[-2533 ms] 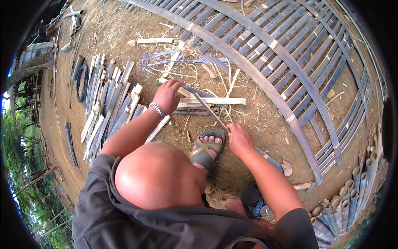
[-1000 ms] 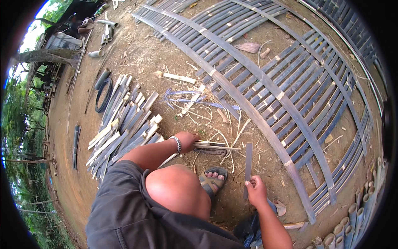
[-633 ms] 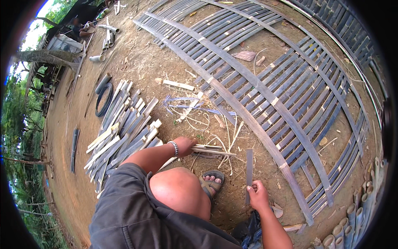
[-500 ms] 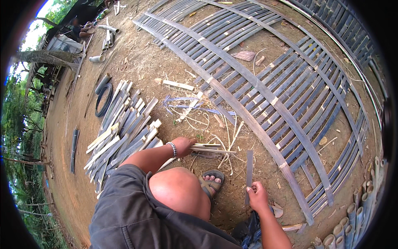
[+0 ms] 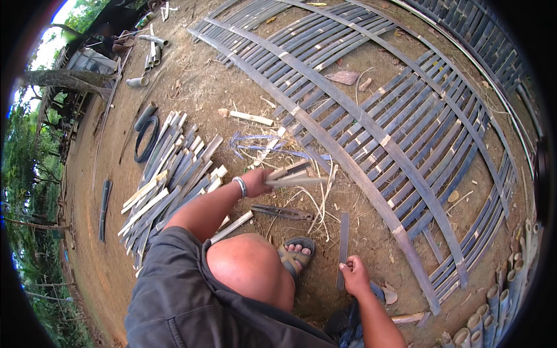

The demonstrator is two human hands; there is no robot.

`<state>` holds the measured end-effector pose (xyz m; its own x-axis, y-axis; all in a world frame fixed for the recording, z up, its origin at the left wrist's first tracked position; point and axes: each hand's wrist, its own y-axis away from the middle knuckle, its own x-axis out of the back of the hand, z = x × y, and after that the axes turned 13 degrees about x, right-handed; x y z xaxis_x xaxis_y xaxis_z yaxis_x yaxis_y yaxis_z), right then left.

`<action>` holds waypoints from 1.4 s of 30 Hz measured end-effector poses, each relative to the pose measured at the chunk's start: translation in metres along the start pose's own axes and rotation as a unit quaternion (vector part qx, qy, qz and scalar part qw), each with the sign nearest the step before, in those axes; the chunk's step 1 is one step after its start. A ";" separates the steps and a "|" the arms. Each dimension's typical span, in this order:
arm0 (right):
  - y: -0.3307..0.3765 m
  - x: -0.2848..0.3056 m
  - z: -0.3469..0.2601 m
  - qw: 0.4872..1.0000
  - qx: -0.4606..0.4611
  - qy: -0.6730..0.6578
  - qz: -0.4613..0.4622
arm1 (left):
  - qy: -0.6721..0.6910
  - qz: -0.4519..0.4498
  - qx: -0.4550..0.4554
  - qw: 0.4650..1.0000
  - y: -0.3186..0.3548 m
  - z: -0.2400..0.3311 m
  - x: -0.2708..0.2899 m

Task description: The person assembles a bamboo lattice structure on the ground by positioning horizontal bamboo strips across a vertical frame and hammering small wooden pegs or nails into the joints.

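Note:
My left hand (image 5: 255, 182), with a bracelet at its wrist, is closed around a few short split-bamboo strips (image 5: 290, 171). They point to the right, slightly smeared by motion, above the littered ground. Below them a dark pincer-like tool (image 5: 282, 212) lies on the soil. My right hand (image 5: 355, 274) grips a flat dark slat (image 5: 343, 238) between thumb and fingers near its lower part; its squared end points away from me. Left of my left arm spreads a pile of cut bamboo slats (image 5: 174, 185), dark on one face and pale on the other.
A large frame of dark bamboo slats (image 5: 383, 139) lies across the right side. A coil of dark wire (image 5: 146, 139) rests beside a bamboo tube (image 5: 145, 116). Bluish strands (image 5: 272, 145) and shavings litter the middle. Bamboo tubes (image 5: 493, 301) stand at lower right. My sandalled foot (image 5: 296, 255) is between my hands.
My left hand has lifted and moved away from me with the bamboo strips, uncovering the pincer-like tool. My right hand and its slat have shifted slightly left.

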<state>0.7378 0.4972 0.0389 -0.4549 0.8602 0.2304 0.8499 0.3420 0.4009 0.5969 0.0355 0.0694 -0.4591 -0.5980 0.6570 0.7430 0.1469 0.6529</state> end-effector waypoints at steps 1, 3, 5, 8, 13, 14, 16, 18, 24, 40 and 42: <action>0.000 0.007 0.002 1.000 0.005 0.003 0.004 | 0.008 -0.014 0.011 1.000 -0.011 0.006 0.005; 0.003 0.018 0.013 1.000 0.001 -0.027 0.004 | -0.005 -0.052 0.047 0.998 -0.015 0.036 0.018; 0.001 0.016 0.029 0.995 -0.018 -0.101 -0.012 | -0.003 -0.100 0.093 0.991 -0.001 0.054 0.030; -0.003 -0.005 0.008 0.974 -0.052 -0.222 0.000 | 0.192 -0.221 0.037 0.956 0.002 -0.011 0.037; 0.002 0.015 0.004 0.956 -0.084 -0.280 0.034 | -0.271 -0.018 0.064 0.960 0.030 0.034 0.093; 0.004 0.015 0.001 0.949 -0.089 -0.299 0.041 | -0.313 -0.006 0.069 0.947 0.031 0.034 0.107; 0.005 0.019 -0.007 0.949 -0.096 -0.297 0.040 | -0.262 0.038 0.140 0.954 0.036 0.044 0.127; 0.005 0.015 -0.015 0.945 -0.097 -0.311 0.038 | -0.022 0.001 0.106 0.994 0.039 0.030 0.144; -0.002 0.016 -0.024 0.929 -0.049 -0.357 0.083 | 0.456 -0.130 -0.030 0.880 0.041 0.087 0.087; -0.105 0.016 -0.174 0.892 0.080 -0.361 0.258 | 0.505 -0.394 -0.087 0.763 0.056 0.163 -0.067; -0.110 0.019 -0.172 0.890 0.088 -0.368 0.256 | 0.473 -0.389 -0.096 0.785 0.059 0.168 -0.075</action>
<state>0.5899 0.4106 0.1516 0.2455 0.9132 -0.3253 0.9535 -0.1670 0.2508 0.5935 0.2215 0.1219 -0.3114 -0.7779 -0.5459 0.5179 -0.6205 0.5888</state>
